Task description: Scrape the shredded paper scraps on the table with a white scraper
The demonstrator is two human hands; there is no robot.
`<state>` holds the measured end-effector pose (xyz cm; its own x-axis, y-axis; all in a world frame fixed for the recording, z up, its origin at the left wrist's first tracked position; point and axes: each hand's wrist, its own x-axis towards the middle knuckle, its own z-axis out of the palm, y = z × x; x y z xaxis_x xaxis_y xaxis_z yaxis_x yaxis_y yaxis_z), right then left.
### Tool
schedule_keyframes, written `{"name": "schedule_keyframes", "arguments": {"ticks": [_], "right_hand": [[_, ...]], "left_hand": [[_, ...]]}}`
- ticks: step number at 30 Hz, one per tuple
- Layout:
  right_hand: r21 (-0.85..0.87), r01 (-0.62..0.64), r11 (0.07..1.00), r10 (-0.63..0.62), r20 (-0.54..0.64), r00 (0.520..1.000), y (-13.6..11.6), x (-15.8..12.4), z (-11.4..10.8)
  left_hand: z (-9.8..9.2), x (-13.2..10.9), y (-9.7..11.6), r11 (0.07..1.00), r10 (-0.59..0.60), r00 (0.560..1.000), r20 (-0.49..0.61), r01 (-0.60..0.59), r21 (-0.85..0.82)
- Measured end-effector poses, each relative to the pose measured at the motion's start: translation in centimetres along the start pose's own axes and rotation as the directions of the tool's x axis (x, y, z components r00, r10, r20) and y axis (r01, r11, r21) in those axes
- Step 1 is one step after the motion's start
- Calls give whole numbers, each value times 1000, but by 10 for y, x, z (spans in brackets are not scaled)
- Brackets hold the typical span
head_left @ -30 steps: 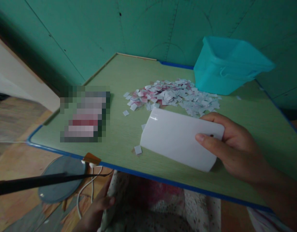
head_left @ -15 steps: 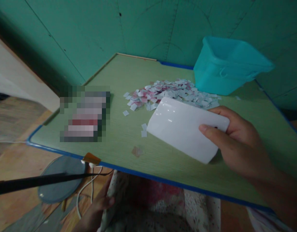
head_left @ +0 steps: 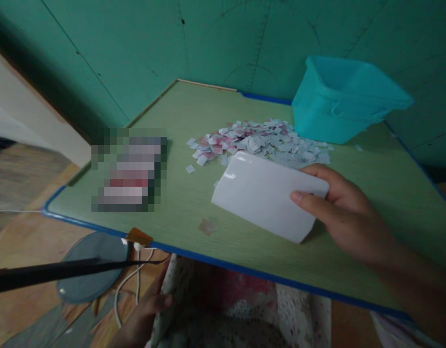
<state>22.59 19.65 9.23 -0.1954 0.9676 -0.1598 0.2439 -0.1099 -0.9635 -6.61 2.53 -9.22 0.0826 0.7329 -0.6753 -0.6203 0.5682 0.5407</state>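
The white plate [head_left: 264, 195], held in the right hand's [head_left: 349, 220] fingers, has shifted left; its long axis points left, slightly away. The left hand's [head_left: 150, 309] finger state I cannot tell.

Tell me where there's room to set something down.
Bare: the table at back left, bordered by wall, blurred item and paper pile; at right, between bin and right grip. Crowded: the middle, where white panel partly hides paper pile.

On the green tabletop [head_left: 175, 203] (blue-edged): loosely heaped paper squares [head_left: 259, 137], a turquoise bin [head_left: 322, 113] just beside them, a pixelated rectangular item [head_left: 130, 174] at left.
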Motion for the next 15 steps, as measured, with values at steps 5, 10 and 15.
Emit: {"name": "schedule_keyframes", "arguments": {"ticks": [5,10,15], "right_hand": [[9,-127,992,122,207,971,-2,-3,4],[-3,-145,989,144,177,974,-1,-4,2],[32,-214,976,193,319,928,0,-6,6]], "left_hand": [[-1,-4,1,998,39,999,-24,-38,54],[7,-8,2,996,84,996,-31,-83,45],[15,-9,5,989,149,980,-135,-148,17]]}}
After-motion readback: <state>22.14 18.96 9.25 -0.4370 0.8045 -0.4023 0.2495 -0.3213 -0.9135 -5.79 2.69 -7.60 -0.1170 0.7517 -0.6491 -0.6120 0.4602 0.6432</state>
